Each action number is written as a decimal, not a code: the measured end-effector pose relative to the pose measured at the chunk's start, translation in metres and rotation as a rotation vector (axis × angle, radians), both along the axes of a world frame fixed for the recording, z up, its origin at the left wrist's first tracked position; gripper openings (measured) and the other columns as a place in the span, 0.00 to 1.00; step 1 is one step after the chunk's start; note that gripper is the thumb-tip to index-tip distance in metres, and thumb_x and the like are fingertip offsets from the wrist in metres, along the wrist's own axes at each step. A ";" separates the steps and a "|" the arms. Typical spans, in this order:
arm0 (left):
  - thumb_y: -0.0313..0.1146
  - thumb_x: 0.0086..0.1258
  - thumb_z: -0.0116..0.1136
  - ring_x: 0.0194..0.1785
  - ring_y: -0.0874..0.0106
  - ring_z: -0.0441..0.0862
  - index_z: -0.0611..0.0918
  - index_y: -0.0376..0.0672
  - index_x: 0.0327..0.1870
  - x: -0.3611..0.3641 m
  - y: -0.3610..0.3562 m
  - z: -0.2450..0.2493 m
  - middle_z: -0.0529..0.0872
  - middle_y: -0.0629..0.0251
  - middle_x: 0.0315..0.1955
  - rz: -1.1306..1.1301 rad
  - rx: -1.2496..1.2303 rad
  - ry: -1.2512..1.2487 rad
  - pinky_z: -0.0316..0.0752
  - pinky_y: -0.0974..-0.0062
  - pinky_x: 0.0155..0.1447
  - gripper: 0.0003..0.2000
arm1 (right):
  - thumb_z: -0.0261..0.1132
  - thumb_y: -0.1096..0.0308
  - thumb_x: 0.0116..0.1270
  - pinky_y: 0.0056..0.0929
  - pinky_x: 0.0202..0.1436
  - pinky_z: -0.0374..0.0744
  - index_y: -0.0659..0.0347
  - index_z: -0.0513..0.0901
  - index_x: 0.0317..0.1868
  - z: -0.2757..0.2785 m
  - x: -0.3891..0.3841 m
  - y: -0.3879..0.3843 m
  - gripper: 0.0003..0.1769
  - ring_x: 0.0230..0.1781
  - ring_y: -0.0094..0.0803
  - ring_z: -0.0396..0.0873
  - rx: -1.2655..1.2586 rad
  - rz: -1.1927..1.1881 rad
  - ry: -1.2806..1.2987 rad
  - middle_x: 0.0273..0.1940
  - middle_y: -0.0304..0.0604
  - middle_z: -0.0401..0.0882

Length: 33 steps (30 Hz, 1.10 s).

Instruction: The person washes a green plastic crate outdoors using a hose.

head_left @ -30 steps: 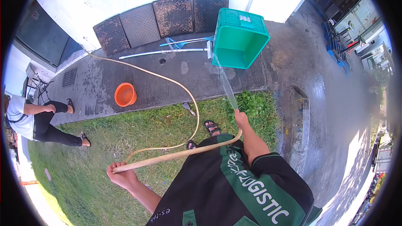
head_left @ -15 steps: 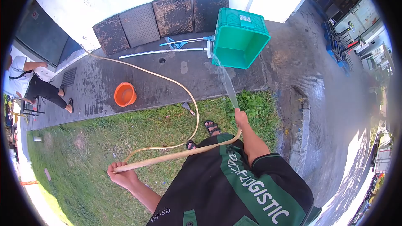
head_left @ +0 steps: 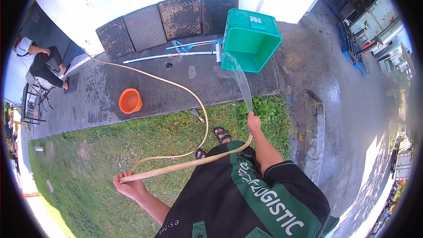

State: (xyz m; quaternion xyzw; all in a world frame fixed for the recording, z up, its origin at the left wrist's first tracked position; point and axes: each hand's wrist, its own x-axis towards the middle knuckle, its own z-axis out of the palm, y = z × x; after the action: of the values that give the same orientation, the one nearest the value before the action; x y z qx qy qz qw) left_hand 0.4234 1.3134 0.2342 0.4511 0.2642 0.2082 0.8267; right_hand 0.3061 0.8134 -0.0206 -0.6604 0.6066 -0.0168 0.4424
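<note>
My right hand, nearer the green crate far beyond it, grips the hose by its spouting end; my left hand clasps it near left, the span between slanting toward far right.

Concrete strip: bears a tipped green crate, orange bucket, pale pole, blue rake-like tools, four leaning dark panels, a stretch of tan hose.
Grass: holds more hose, sandalled feet, a small flat-bladed tool near the concrete.
</note>
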 end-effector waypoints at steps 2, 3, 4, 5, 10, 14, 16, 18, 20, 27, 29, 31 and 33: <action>0.30 0.71 0.43 0.26 0.77 0.58 0.64 0.45 0.29 0.001 0.005 -0.005 0.64 0.71 0.26 -0.007 0.025 0.011 0.58 0.74 0.31 0.08 | 0.46 0.44 0.70 0.46 0.40 0.74 0.74 0.79 0.34 -0.007 -0.002 -0.003 0.34 0.32 0.53 0.76 -0.083 0.019 -0.006 0.31 0.61 0.77; 0.31 0.71 0.43 0.26 0.77 0.58 0.64 0.45 0.29 0.001 0.006 -0.006 0.64 0.71 0.26 -0.015 0.049 0.018 0.58 0.75 0.31 0.08 | 0.45 0.45 0.71 0.43 0.24 0.76 0.73 0.77 0.28 -0.010 -0.004 -0.005 0.34 0.15 0.44 0.76 -0.166 0.037 -0.014 0.19 0.52 0.75; 0.31 0.71 0.43 0.26 0.77 0.58 0.64 0.45 0.29 0.001 0.007 -0.007 0.64 0.71 0.26 -0.019 0.049 0.017 0.58 0.75 0.31 0.08 | 0.45 0.45 0.71 0.43 0.24 0.76 0.73 0.77 0.28 -0.013 -0.007 -0.008 0.34 0.15 0.44 0.76 -0.166 0.034 -0.015 0.19 0.52 0.75; 0.31 0.71 0.44 0.26 0.77 0.58 0.64 0.45 0.29 0.001 0.001 0.000 0.64 0.71 0.25 -0.004 0.047 0.033 0.58 0.75 0.31 0.08 | 0.45 0.45 0.71 0.43 0.23 0.75 0.72 0.77 0.27 -0.010 -0.009 -0.009 0.34 0.15 0.43 0.75 -0.145 0.037 0.006 0.18 0.51 0.75; 0.31 0.71 0.44 0.26 0.76 0.58 0.64 0.45 0.29 0.001 -0.011 0.014 0.64 0.71 0.25 0.010 -0.003 0.031 0.58 0.75 0.31 0.08 | 0.46 0.44 0.69 0.49 0.48 0.76 0.77 0.81 0.36 0.033 -0.013 -0.003 0.37 0.38 0.59 0.81 0.023 -0.159 -0.036 0.34 0.65 0.81; 0.31 0.70 0.44 0.26 0.76 0.59 0.64 0.45 0.28 0.004 -0.013 0.016 0.64 0.71 0.25 0.055 -0.286 0.016 0.59 0.75 0.31 0.08 | 0.46 0.44 0.69 0.47 0.40 0.78 0.76 0.81 0.32 0.051 -0.019 0.002 0.36 0.29 0.54 0.82 -0.010 -0.217 -0.096 0.30 0.63 0.81; 0.31 0.70 0.45 0.26 0.76 0.59 0.64 0.45 0.28 0.004 -0.006 0.008 0.64 0.71 0.25 0.047 -0.287 0.021 0.59 0.75 0.31 0.08 | 0.46 0.44 0.69 0.47 0.38 0.78 0.76 0.80 0.31 0.055 -0.021 0.004 0.36 0.27 0.53 0.82 -0.004 -0.247 -0.130 0.29 0.62 0.81; 0.31 0.70 0.45 0.25 0.76 0.59 0.64 0.45 0.28 0.006 -0.003 -0.003 0.64 0.71 0.24 0.017 -0.135 -0.016 0.59 0.75 0.30 0.08 | 0.47 0.46 0.69 0.38 0.16 0.69 0.65 0.72 0.27 0.053 -0.027 0.009 0.28 0.13 0.35 0.68 -0.020 -0.166 -0.124 0.18 0.43 0.69; 0.30 0.70 0.45 0.25 0.76 0.59 0.64 0.45 0.27 0.005 0.000 -0.004 0.64 0.71 0.24 -0.011 -0.176 -0.012 0.59 0.75 0.30 0.09 | 0.47 0.46 0.69 0.37 0.15 0.68 0.64 0.71 0.25 0.053 -0.032 0.013 0.28 0.12 0.34 0.67 0.008 -0.217 -0.163 0.17 0.41 0.68; 0.30 0.70 0.45 0.24 0.77 0.59 0.63 0.45 0.25 -0.003 -0.018 0.018 0.63 0.71 0.23 -0.094 -0.115 0.001 0.59 0.77 0.27 0.11 | 0.49 0.45 0.68 0.33 0.12 0.65 0.58 0.66 0.20 0.049 -0.051 0.007 0.26 0.11 0.29 0.64 0.037 -0.344 -0.295 0.15 0.37 0.64; 0.30 0.70 0.45 0.23 0.77 0.59 0.63 0.45 0.25 -0.006 -0.029 0.030 0.63 0.71 0.23 -0.098 -0.002 0.074 0.59 0.78 0.27 0.11 | 0.50 0.45 0.68 0.34 0.12 0.65 0.58 0.66 0.20 0.042 -0.054 0.001 0.27 0.10 0.30 0.64 0.037 -0.351 -0.257 0.14 0.37 0.63; 0.30 0.71 0.45 0.23 0.77 0.59 0.63 0.45 0.25 -0.004 -0.038 0.034 0.63 0.71 0.23 -0.092 0.114 0.136 0.59 0.78 0.27 0.11 | 0.49 0.45 0.65 0.42 0.25 0.76 0.71 0.76 0.25 0.034 -0.054 -0.007 0.32 0.18 0.45 0.77 0.049 -0.270 -0.159 0.19 0.53 0.75; 0.30 0.71 0.45 0.23 0.78 0.59 0.63 0.46 0.25 -0.005 -0.044 0.028 0.62 0.71 0.22 -0.086 0.072 0.112 0.59 0.78 0.27 0.11 | 0.48 0.44 0.65 0.43 0.28 0.77 0.72 0.77 0.26 0.043 -0.046 -0.015 0.33 0.19 0.46 0.78 0.054 -0.341 -0.172 0.20 0.54 0.76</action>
State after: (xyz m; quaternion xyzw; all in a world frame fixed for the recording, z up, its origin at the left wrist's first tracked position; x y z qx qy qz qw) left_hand 0.4181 1.2698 0.2623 0.5025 0.2828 0.1561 0.8020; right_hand 0.2606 0.7986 0.0224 -0.5323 0.6697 -0.1318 0.5009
